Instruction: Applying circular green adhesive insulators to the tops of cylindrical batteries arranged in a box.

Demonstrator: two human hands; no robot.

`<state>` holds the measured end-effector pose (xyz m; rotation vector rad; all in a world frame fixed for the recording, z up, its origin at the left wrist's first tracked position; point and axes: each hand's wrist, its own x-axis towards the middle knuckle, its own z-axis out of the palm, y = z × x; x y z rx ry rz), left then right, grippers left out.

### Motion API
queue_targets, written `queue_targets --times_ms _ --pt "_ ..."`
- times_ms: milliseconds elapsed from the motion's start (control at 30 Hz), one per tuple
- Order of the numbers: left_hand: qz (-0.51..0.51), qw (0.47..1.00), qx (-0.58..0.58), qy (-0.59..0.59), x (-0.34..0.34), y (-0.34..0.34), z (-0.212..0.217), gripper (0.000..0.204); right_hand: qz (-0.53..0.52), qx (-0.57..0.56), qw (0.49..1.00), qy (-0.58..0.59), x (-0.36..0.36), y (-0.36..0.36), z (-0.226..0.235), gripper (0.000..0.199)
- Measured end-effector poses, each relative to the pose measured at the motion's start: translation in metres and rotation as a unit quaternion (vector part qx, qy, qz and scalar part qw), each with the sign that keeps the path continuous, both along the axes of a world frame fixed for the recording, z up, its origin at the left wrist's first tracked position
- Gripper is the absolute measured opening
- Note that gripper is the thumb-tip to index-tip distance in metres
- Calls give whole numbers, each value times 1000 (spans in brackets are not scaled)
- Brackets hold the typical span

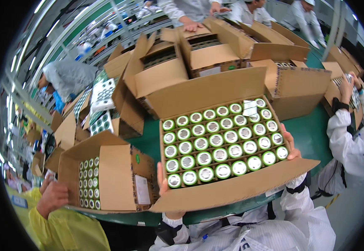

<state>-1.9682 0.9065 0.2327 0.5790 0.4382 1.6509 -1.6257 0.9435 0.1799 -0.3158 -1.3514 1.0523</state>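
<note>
On the green table [311,134], right before the person, sits an open cardboard box [228,188] packed with upright cylinders [221,142] whose silver tops are ringed in green, set in neat rows inside cardboard dividers, with a small white paper slip [249,108] lying on the cylinders near the box's far right corner. The left hand [162,180] grips the box's near left corner, fingers showing above the edge and closed against the wall beside the lowest row of cylinders. The right hand [291,144] clasps the box's right wall, fingers curled over the rim just beside the outermost cylinders. Both white sleeves come up from below the box's front flap. To the left of this box a second open carton [115,175] lies on its side showing similar cylinders, and a hand in a yellow sleeve [52,196] rests at its left edge. Beyond the held box stand more open cartons [165,75], and another person in white [353,142] works to its right.
</note>
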Motion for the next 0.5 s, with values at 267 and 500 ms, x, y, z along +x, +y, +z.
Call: queue_targets --times_ms 267,500 --pt "70 945 190 258 -14 3 10 64 58 35 995 -66 9 3 55 45" --pt "65 845 158 507 -25 -9 19 37 -24 -2 945 -325 10 -16 72 52"
